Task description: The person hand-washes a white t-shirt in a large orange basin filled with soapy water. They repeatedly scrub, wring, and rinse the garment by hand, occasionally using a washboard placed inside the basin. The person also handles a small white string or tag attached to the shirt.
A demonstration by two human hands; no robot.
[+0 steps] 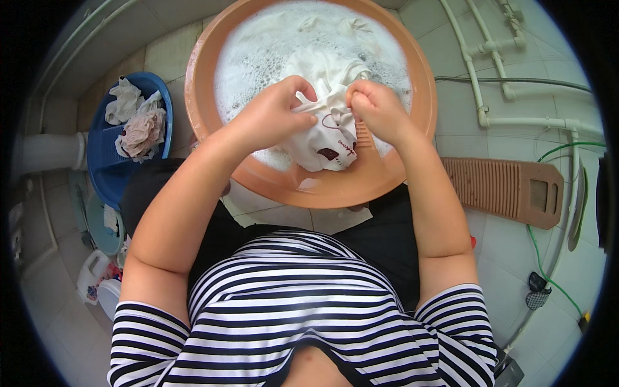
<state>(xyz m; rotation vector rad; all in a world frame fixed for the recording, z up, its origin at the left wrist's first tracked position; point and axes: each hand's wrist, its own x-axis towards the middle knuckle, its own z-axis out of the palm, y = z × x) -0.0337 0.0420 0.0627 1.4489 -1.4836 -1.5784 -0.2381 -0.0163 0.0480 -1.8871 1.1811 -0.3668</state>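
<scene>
A wet white garment with dark red print and stitching lies bunched over the ribbed washboard part of an orange plastic basin. My left hand holds its left side, thumb on top of the fabric and its other fingers partly hidden. On the opposite side, my right hand is closed in a fist around a fold of it. Thick white suds fill the far part of the basin, and more white cloth pokes through the foam there.
To the left, a blue basin holds crumpled white and pinkish cloths. Below it are a teal basin and a white plastic jug. A brown washboard leans at the right, near white wall pipes and a green hose.
</scene>
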